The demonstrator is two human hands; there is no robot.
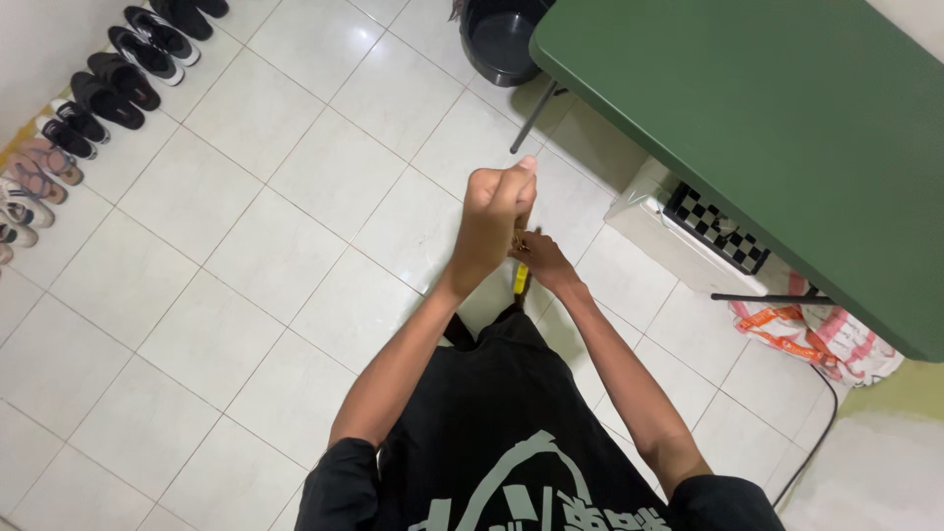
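Both hands grip one slim upright handle with a yellow section (519, 277) over the white tiled floor (295, 197): left hand (497, 211) fisted around its top, right hand (543, 258) closed lower; keeping this stacked hold seems sound.

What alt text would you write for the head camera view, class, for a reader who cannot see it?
Seen from above, a person's left hand and right hand both grip a thin stick with a yellow part over a white tiled floor. A green table stands to the right and shoes line the left wall.
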